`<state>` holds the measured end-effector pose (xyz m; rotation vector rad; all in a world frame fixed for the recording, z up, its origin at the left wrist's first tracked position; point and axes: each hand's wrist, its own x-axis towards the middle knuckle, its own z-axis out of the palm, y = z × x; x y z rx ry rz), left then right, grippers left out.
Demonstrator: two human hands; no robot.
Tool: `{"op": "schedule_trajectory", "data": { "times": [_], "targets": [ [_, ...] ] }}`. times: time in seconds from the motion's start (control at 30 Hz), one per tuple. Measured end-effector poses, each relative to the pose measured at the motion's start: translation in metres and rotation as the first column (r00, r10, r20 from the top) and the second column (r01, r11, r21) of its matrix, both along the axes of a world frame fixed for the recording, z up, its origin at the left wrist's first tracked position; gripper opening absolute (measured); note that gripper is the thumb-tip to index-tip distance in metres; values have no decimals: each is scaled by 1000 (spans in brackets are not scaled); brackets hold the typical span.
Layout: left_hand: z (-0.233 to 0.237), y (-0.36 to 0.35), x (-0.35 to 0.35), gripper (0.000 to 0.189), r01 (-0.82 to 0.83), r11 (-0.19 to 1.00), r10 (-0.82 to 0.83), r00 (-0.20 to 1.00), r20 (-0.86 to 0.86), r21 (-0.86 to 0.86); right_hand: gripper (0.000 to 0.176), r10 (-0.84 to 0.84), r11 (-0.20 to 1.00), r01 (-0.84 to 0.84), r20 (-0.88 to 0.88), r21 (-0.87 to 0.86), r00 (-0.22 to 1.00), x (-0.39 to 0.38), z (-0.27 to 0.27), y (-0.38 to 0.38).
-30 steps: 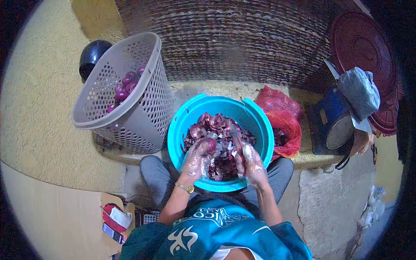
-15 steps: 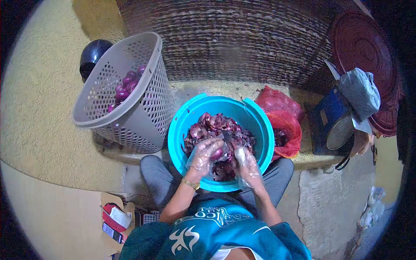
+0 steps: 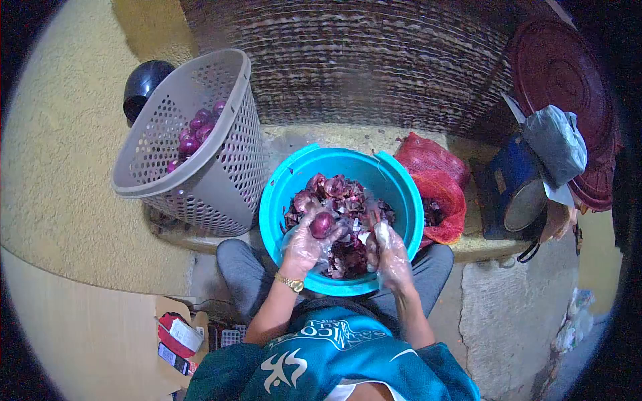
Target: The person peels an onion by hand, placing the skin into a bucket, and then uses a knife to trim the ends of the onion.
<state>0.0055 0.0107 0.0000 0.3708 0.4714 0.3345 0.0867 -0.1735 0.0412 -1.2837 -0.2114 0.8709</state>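
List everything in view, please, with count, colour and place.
Held red onion: one, purple, in left hand
Tub: one, turquoise, between knees
Onion-skin heap: one, purple-brown, in tub
Perforated basket: one, grey, left of tub
Other red onions: several, purple, inside basket
Mesh sacking: count unclear, red, right of tub
Rounded object: one, black, behind basket
Round lid: at least one, dark red, far right
Boxy object: one, blue, right of sacking
Wrapped bundle: one, grey, by boxy object
Phone: one, dark, lower left
Unclear item: one, red, beside phone
Wristwatch: one, gold, left wrist
Shirt: one, teal, bottom
Left hand, right hand: two, clear-gloved, over tub
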Motion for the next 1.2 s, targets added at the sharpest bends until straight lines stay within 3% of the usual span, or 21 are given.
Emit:
{"op": "schedule_trajectory", "data": {
  "times": [0.03, 0.1, 0.13, 0.2, 0.33, 0.4, 0.43, 0.5, 0.53, 0.67, 0.73, 0.77, 0.83, 0.9, 0.97, 1.0, 1.07, 1.13, 1.2],
  "targets": [
    [1, 0, 1, 37, 27, 999, -25, 998, 49, -35, 23, 0, 1000, 0, 1, -1, 1000, 1, -3, 1],
    [-6, 4, 3, 39, 61, 996, -55, 995, 88, -65, 24, -25, 967, 56, -123, 249, 992, 1, -8, 4],
    [-10, 5, 3, 41, 96, 991, -84, 988, 127, -93, 24, -26, 967, 56, -123, 249, 992, 0, -8, 5],
    [-3, -1, 3, 41, 70, 994, -60, 990, 124, -79, 26, -100, 971, 77, 92, 225, 991, -2, -5, 9],
    [-2, -1, 2, 43, 79, 993, -67, 988, 141, -83, 27, 49, 989, -61, 93, 132, 994, 9, -4, -3],
    [1, -2, 2, 44, 53, 994, -41, 991, 128, -94, 22, 95, 993, -86, 109, -82, 989, 14, -11, -6],
    [2, -3, 2, 45, 30, 994, -18, 993, 115, -104, 22, 95, 993, -86, 109, -81, 990, 20, -24, -4],
    [-4, -3, 4, 46, 26, 994, -14, 993, 118, -105, 19, 175, 975, -60, 573, -213, 801, 27, -30, 7],
    [-7, -3, 5, 47, 20, 994, -7, 992, 123, -107, 20, 217, 958, -46, 612, -283, 760, 29, -30, 3],
    [9, -5, 2, 46, 110, 989, -93, 983, 160, -100, 26, 195, 965, -46, 584, -260, 788, 29, -11, 17],
    [14, -7, 1, 33, 124, 987, -85, 946, 313, -107, 38, 206, 963, -7, 721, -269, 661, 23, 10, 26],
    [14, -8, 1, 33, 126, 986, -87, 946, 313, -107, 38, 205, 963, -5, 721, -269, 661, 23, -1, 31],
    [14, -11, 3, 38, 40, 999, -37, 991, 131, -21, 48, 23, 998, 26, 778, -51, 628, 26, -31, 44],
    [8, -15, 5, 34, 38, 998, -30, 989, 141, -59, 51, 3, 999, 29, 749, -30, 662, 14, -3, 48],
    [2, -14, 5, 31, 36, 995, -21, 988, 151, -97, 48, 36, 996, 49, 853, -71, 520, 12, 2, 51],
    [-1, -12, 5, 28, 62, 991, -43, 986, 159, -119, 44, -50, 998, 60, 809, 18, 585, 10, -10, 56],
    [-1, -13, 5, 25, 89, 986, -65, 984, 166, -141, 40, -57, 998, 54, 790, 30, 610, 7, -15, 59],
    [6, -18, 9, 23, -15, 990, 21, 999, 39, -142, 36, -66, 998, 52, 770, 42, 634, 7, -25, 59],
    [11, -20, 10, 24, -18, 992, 22, 999, 35, -126, 30, -45, 999, 47, 671, 14, 740, 10, -44, 63]
  ]
}}
